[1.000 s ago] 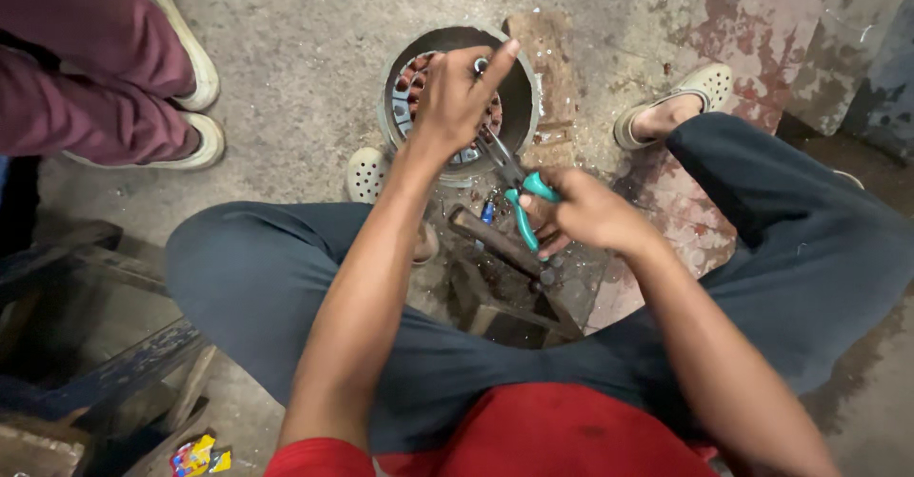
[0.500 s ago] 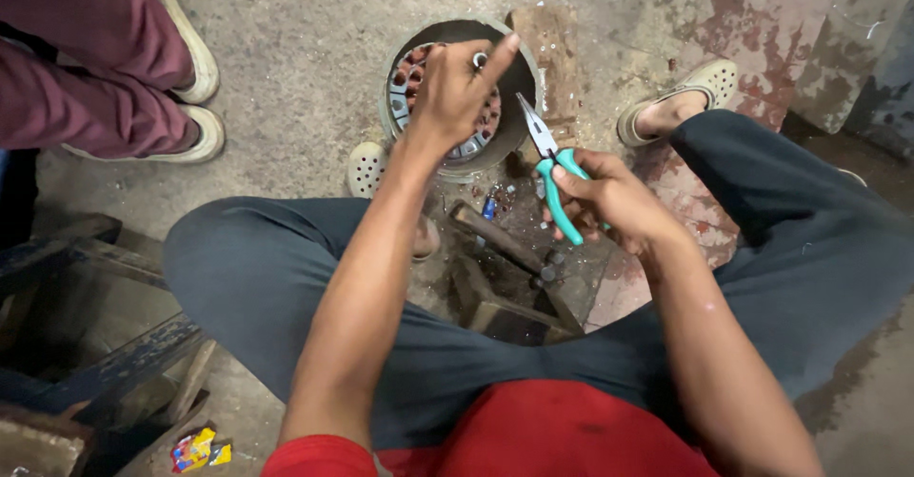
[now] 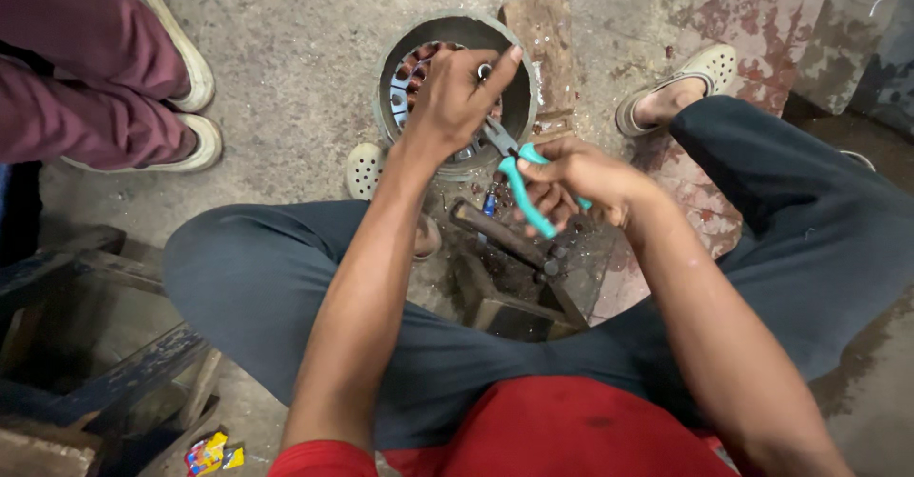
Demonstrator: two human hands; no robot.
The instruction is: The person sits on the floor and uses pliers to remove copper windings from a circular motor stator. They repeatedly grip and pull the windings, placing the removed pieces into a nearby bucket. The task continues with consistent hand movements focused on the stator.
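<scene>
A rough floor workshop: stained concrete floor, motor stator, hammer, teal-handled pliers.

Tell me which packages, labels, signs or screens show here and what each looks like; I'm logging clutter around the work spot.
Small crumpled wrapper: on the floor at the bottom left, beside the dark wooden frame; flat, creased, yellow with red and blue patches.
No labels, signs or screens show elsewhere in view.

Left hand outstretched, fingers curled; right hand in closed grip.
</scene>
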